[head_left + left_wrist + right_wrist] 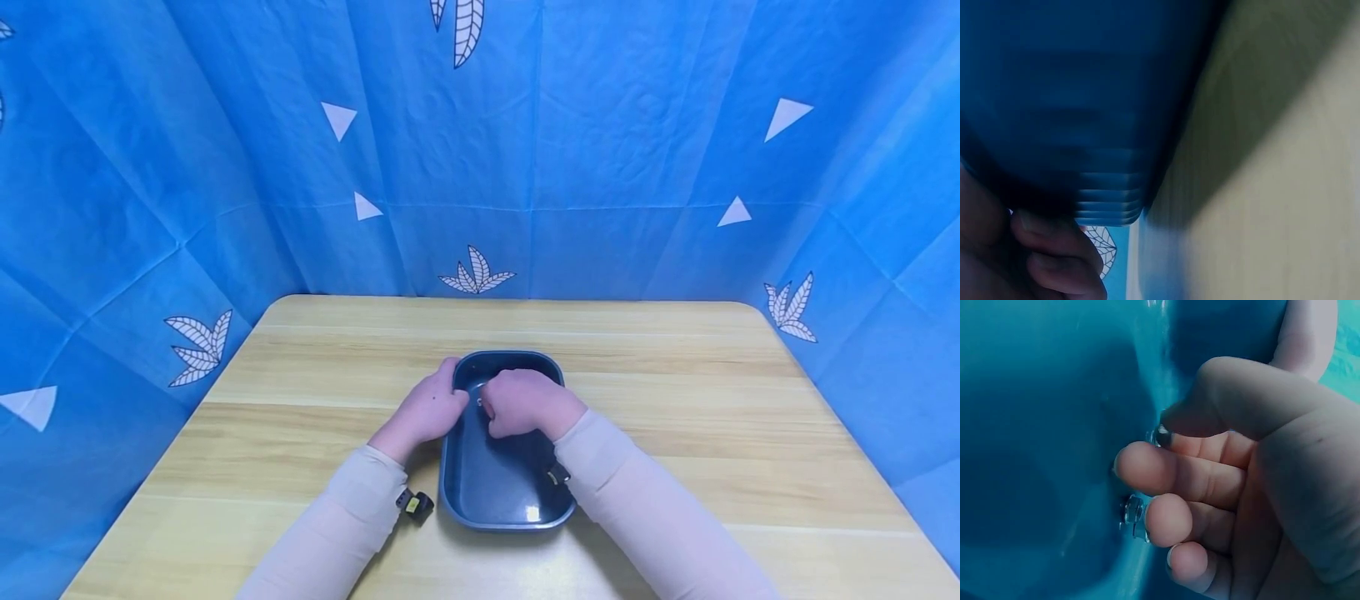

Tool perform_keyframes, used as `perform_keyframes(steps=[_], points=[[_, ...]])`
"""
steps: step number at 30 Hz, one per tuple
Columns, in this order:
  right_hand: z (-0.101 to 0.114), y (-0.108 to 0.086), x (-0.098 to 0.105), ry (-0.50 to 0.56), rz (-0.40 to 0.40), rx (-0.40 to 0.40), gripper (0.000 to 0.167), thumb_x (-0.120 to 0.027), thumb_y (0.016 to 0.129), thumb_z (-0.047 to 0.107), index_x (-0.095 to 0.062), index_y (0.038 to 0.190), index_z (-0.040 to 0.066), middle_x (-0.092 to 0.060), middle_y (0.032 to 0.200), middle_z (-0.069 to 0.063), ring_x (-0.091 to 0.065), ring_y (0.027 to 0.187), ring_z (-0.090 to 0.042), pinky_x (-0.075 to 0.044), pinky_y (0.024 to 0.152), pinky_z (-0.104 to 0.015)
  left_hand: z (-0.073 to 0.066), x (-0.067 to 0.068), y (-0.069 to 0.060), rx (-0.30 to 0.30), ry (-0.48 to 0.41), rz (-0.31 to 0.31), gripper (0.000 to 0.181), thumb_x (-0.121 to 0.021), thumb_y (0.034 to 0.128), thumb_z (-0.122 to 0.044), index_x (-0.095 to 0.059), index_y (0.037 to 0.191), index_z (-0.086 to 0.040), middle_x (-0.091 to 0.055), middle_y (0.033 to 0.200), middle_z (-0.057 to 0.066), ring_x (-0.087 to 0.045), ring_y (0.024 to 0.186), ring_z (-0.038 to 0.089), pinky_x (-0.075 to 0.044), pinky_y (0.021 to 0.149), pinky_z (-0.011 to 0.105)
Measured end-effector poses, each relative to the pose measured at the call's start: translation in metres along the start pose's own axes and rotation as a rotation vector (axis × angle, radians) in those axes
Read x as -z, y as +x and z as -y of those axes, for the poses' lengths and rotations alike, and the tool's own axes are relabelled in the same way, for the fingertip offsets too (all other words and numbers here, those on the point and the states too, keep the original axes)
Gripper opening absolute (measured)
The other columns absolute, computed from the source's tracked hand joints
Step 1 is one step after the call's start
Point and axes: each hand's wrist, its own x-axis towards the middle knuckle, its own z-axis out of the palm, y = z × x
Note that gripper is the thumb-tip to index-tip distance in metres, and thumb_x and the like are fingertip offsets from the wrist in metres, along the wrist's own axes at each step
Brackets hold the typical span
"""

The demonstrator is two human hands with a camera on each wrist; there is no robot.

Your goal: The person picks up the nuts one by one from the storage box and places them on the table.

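A dark blue rectangular bin [495, 483] stands on the table. My left hand [427, 408] grips its left rim near the far corner; in the left wrist view, curled fingers [1060, 250] lie by the bin's outer wall [1097, 94]. Inside the bin, my right hand [521, 402] reaches down at the far part. The right wrist view shows its thumb and a finger pinching a small shiny metal piece [1163, 436]. Beside the other curled fingertips lie small shiny pieces [1134, 511] on the bin's floor; their exact shape is unclear.
The light wooden table [315, 458] extends around the bin. A blue curtain [600, 150] with white leaf and triangle prints hangs behind the table and at both sides. A small black device [416, 505] is at the left sleeve's cuff, beside the bin.
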Motion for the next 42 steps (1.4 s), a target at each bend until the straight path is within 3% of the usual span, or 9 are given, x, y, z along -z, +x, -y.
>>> perform_keyframes(steps=[8,15,21,26,36,42], points=[[-0.001,-0.003,0.006,0.066,-0.025,0.005,0.027,-0.066,0.085,0.018,-0.053,0.061,0.019,-0.041,0.049,0.006,-0.047,0.046,-0.015,-0.037,0.052,-0.029,-0.001,0.001,0.0,-0.012,0.012,0.004,0.056,-0.048,0.1013,-0.019,-0.034,0.154,-0.006,-0.056,0.14,0.013,-0.057,0.11,0.027,-0.047,0.102,0.052],[0.002,-0.007,0.013,0.091,-0.069,0.003,0.013,-0.066,0.086,0.019,-0.058,0.076,0.02,-0.054,0.06,0.007,-0.054,0.056,-0.012,-0.044,0.056,-0.028,-0.002,0.002,-0.001,-0.007,0.02,0.009,0.057,-0.047,0.1011,-0.02,-0.033,0.154,-0.006,-0.058,0.132,0.012,-0.058,0.104,0.027,-0.051,0.09,0.045],[0.002,-0.012,0.017,0.129,-0.151,-0.006,0.011,-0.064,0.087,0.018,-0.057,0.079,0.021,-0.051,0.059,0.006,-0.053,0.056,-0.012,-0.044,0.056,-0.029,-0.002,0.003,0.0,-0.008,0.047,0.002,0.058,-0.048,0.1012,-0.019,-0.032,0.155,-0.006,-0.057,0.137,0.012,-0.057,0.106,0.027,-0.05,0.094,0.047],[0.004,-0.021,0.024,0.132,-0.249,-0.003,0.007,-0.062,0.085,0.017,-0.056,0.082,0.021,-0.048,0.057,0.008,-0.051,0.055,-0.011,-0.043,0.055,-0.028,-0.003,0.003,0.0,-0.007,0.058,-0.003,0.059,-0.049,0.1008,-0.019,-0.033,0.156,-0.006,-0.058,0.133,0.012,-0.058,0.103,0.027,-0.05,0.088,0.044],[0.003,-0.05,0.05,0.135,-0.36,0.04,0.01,-0.067,0.084,0.013,-0.059,0.089,0.016,-0.049,0.059,0.007,-0.048,0.056,-0.012,-0.043,0.056,-0.028,-0.003,0.001,0.002,-0.012,0.082,-0.025,0.058,-0.052,0.0982,-0.019,-0.037,0.154,-0.009,-0.059,0.138,0.014,-0.06,0.108,0.026,-0.048,0.099,0.051],[-0.004,-0.066,0.061,0.176,-0.345,-0.027,0.011,-0.065,0.084,0.013,-0.06,0.093,0.017,-0.048,0.058,0.007,-0.049,0.055,-0.013,-0.043,0.056,-0.03,-0.003,0.001,0.002,-0.004,0.087,-0.037,0.061,-0.053,0.0977,-0.019,-0.037,0.155,-0.007,-0.057,0.141,0.015,-0.059,0.114,0.028,-0.045,0.103,0.053]])
